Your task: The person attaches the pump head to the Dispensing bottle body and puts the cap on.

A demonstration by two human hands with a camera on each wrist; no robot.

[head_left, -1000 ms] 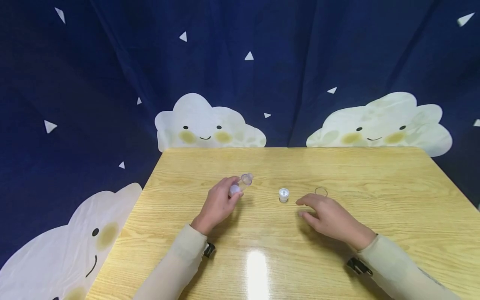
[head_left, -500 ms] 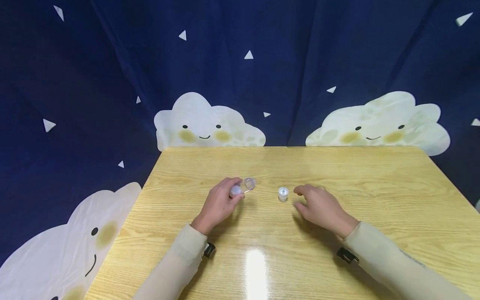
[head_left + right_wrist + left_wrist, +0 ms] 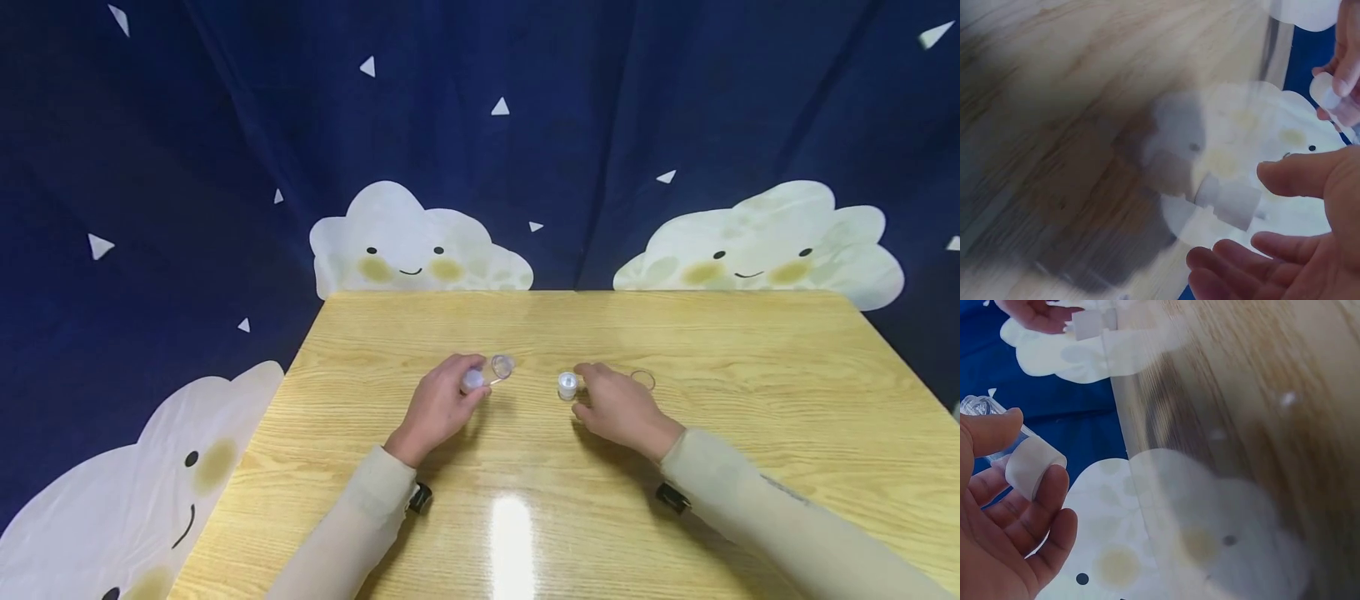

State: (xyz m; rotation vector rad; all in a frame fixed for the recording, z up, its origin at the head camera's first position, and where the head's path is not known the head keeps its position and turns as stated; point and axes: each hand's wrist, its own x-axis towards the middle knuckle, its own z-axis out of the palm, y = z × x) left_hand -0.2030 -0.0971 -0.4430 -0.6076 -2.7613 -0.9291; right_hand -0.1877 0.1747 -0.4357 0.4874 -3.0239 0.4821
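My left hand [image 3: 442, 404] grips a clear bottle [image 3: 501, 367] with a white part [image 3: 472, 381] at the end nearest the palm. In the left wrist view, thumb and fingers curl round the bottle's white part [image 3: 1032, 465]. A small white cylindrical piece [image 3: 567, 384] stands upright on the table, right of the bottle. Around it the right hand [image 3: 622, 410] has its thumb and fingers spread. The right wrist view shows the white piece [image 3: 1230, 203] between the thumb and fingers of that hand [image 3: 1291, 231], with a gap on the thumb side; contact with the fingers is unclear.
A thin ring [image 3: 642, 380] lies on the wooden table [image 3: 750, 358] just behind the right hand. Beyond the table's back edge hangs a dark blue curtain [image 3: 570, 125] with white clouds and triangles.
The right hand has moved left to the small white piece, leaving the thin ring uncovered. In the left hand, the bottle has tilted with its clear end lower and further right.
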